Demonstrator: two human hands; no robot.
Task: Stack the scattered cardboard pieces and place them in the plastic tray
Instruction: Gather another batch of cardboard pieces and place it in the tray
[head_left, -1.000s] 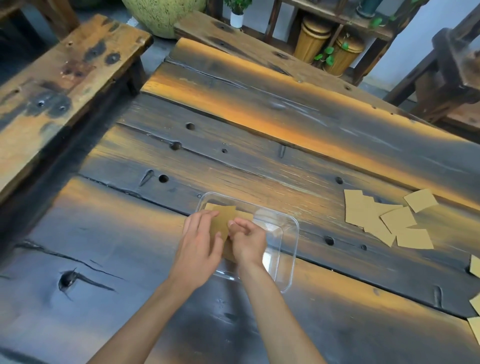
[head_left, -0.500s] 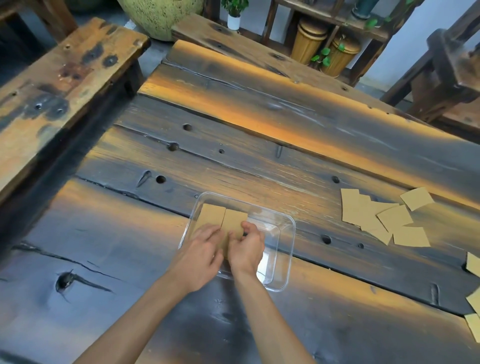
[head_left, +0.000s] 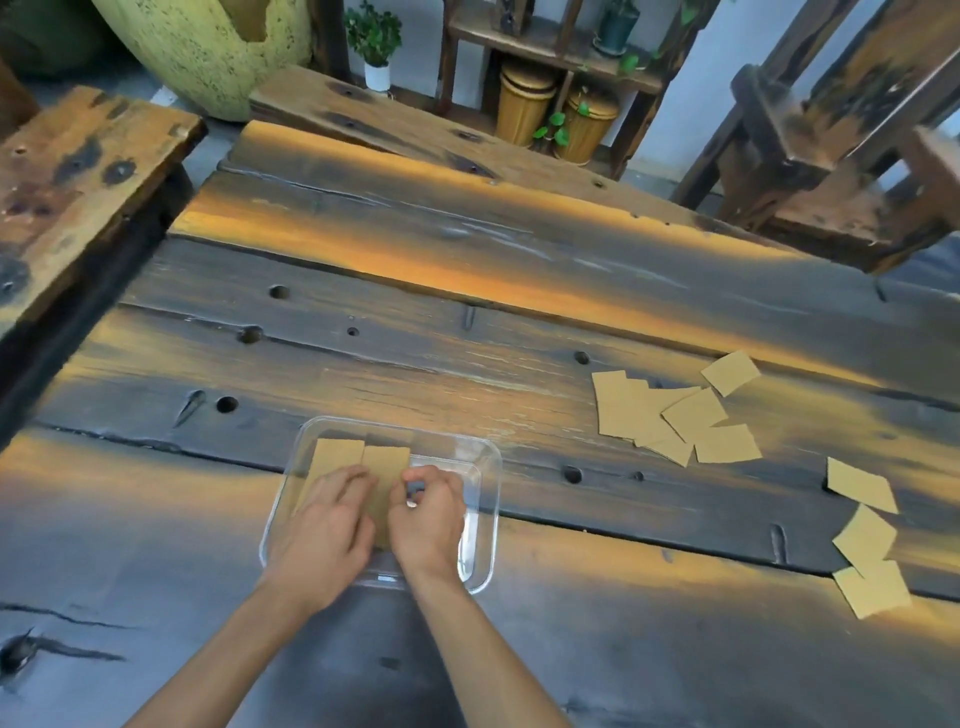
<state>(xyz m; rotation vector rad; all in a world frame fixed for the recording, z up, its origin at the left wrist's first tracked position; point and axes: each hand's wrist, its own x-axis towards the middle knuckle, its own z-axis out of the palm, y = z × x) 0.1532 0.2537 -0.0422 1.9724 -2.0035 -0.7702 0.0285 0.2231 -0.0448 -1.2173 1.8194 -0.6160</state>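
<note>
A clear plastic tray sits on the dark wooden table near its front edge. Two tan cardboard pieces lie side by side in the tray's left half, the right one partly under my fingers. My left hand rests on top of them with its fingers together. My right hand is curled against the right piece's edge. Several loose cardboard pieces lie overlapping on the table to the right, and more lie near the right edge.
The table is made of rough planks with round holes and cracks. A wooden bench runs along the left side, and a wooden chair stands at the back right. A large speckled pot and shelves with plants stand behind.
Both hands have brought the cardboard pieces down from above the tray onto its floor, where they now lie spread side by side. The view has tilted upward a little.
</note>
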